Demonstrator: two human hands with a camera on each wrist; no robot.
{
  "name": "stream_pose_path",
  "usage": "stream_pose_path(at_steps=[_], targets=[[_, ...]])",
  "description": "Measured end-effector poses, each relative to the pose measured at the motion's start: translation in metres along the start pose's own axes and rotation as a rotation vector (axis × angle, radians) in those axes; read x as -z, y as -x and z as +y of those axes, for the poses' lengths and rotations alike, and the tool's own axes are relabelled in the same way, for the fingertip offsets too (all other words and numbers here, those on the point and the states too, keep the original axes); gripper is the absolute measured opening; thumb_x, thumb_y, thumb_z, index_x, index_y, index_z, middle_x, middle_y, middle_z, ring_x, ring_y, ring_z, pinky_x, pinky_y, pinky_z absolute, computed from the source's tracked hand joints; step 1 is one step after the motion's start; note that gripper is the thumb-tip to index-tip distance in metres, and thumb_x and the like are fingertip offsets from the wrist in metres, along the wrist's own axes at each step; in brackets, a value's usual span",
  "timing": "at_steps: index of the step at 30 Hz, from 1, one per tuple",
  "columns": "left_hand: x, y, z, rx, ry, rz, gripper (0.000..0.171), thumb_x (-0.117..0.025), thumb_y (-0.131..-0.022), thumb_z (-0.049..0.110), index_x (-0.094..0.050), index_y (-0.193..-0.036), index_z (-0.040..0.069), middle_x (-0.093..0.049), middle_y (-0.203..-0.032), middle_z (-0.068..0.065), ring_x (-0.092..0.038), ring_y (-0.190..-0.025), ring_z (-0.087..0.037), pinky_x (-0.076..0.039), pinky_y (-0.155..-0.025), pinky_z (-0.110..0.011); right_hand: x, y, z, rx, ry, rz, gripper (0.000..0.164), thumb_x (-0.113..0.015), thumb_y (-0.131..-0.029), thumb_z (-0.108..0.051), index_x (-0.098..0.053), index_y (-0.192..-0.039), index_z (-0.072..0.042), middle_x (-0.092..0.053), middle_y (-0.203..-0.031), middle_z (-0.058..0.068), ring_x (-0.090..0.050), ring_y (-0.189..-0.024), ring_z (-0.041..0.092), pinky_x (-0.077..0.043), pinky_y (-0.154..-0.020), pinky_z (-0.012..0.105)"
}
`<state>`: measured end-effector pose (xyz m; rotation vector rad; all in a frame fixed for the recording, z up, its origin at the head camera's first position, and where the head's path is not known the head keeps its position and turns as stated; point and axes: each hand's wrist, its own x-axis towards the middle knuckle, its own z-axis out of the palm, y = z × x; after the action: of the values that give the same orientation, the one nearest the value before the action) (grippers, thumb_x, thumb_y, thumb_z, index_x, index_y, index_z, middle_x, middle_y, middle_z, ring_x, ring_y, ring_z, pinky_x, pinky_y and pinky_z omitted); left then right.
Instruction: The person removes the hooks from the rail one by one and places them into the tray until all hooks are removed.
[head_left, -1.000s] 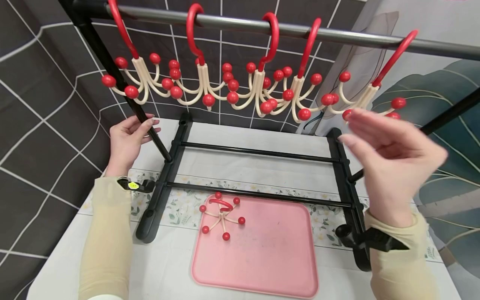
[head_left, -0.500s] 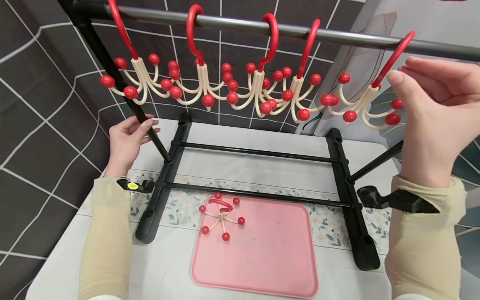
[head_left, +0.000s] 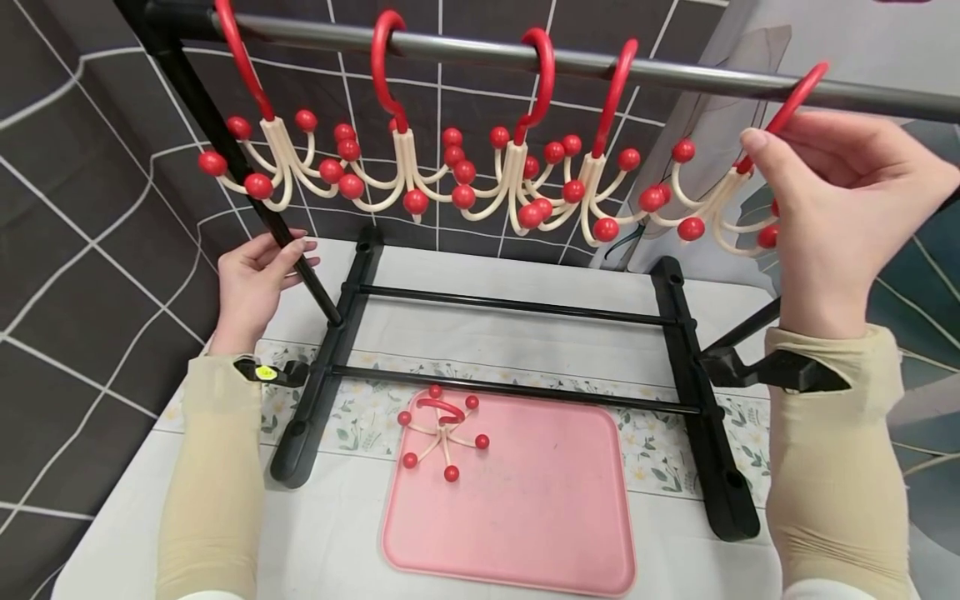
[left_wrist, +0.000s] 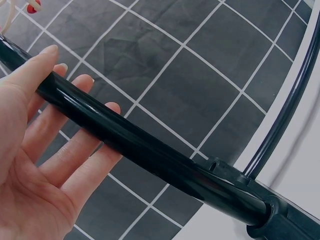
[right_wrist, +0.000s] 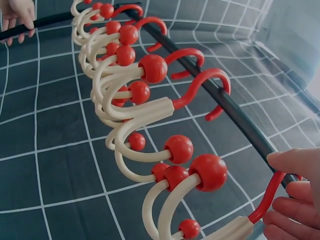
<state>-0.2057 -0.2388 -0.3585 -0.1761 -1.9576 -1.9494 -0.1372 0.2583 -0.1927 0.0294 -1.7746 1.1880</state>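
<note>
My right hand (head_left: 843, 208) pinches the red hook of the rightmost multi-arm hanger (head_left: 723, 200), just below the bar (head_left: 697, 77). This hanger has cream curved arms tipped with red balls. In the right wrist view, the thumb lies at the front of its red hook (right_wrist: 268, 200), fingers behind. Several matching hangers (head_left: 406, 158) hang along the bar to the left. My left hand (head_left: 251, 279) holds the rack's left black post (left_wrist: 125, 135) between thumb and fingers; the left wrist view shows the thumb on one side, fingers extended under it.
A pink tray (head_left: 540, 517) lies on the table in front of the rack. One more hanger (head_left: 444, 432) rests on its upper left corner. Black feet (head_left: 318, 400) and two cross rods (head_left: 517, 389) form the rack's base. Dark tiled cloth (head_left: 75, 250) stands behind and left.
My right hand first moved right and up past the rightmost hanger, then came slightly left onto its hook and pinched it. That hanger shifted slightly left. The left hand stays on the post.
</note>
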Motion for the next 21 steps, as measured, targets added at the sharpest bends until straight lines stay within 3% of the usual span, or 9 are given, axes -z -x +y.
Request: stream_pose_path(at_steps=[3, 8, 14, 21], targets=[[0.0, 0.0, -0.001, 0.001, 0.021, -0.002, 0.03, -0.078, -0.092, 0.015, -0.073, -0.115, -0.003, -0.076, -0.098, -0.006, -0.075, -0.083, -0.016, -0.059, -0.076, -0.023, 0.0, -0.001, 0.001, 0.024, -0.018, 0.015, 0.026, -0.087, -0.084, -0.021, -0.079, -0.105, -0.007, -0.074, -0.107, 0.007, -0.07, -0.096, 0.018, -0.053, -0.09, 0.023], [0.0, 0.0, 0.0, 0.003, 0.017, 0.0, 0.032, -0.077, -0.092, 0.015, -0.072, -0.116, -0.005, -0.076, -0.098, -0.006, -0.075, -0.082, -0.015, -0.059, -0.075, -0.022, 0.003, -0.003, 0.0, -0.005, -0.119, 0.05, 0.023, -0.089, -0.081, -0.013, -0.079, -0.1, -0.001, -0.075, -0.102, 0.011, -0.072, -0.094, 0.019, -0.054, -0.091, 0.024], [0.0, 0.001, 0.001, 0.007, 0.003, 0.003, 0.032, -0.078, -0.092, 0.017, -0.072, -0.116, -0.004, -0.076, -0.099, -0.005, -0.075, -0.082, -0.015, -0.059, -0.076, -0.022, 0.016, -0.003, 0.004, -0.028, 0.046, 0.061, 0.024, -0.083, -0.089, -0.022, -0.08, -0.107, -0.008, -0.075, -0.109, 0.006, -0.07, -0.096, 0.015, -0.052, -0.084, 0.02], [0.0, 0.002, 0.002, 0.008, 0.004, 0.01, 0.031, -0.078, -0.092, 0.016, -0.073, -0.116, -0.003, -0.076, -0.099, -0.005, -0.075, -0.082, -0.015, -0.059, -0.075, -0.022, 0.027, -0.006, 0.006, -0.157, 0.085, 0.077, 0.029, -0.082, -0.089, -0.026, -0.078, -0.114, -0.011, -0.074, -0.114, 0.004, -0.069, -0.1, 0.012, -0.051, -0.091, 0.021]])
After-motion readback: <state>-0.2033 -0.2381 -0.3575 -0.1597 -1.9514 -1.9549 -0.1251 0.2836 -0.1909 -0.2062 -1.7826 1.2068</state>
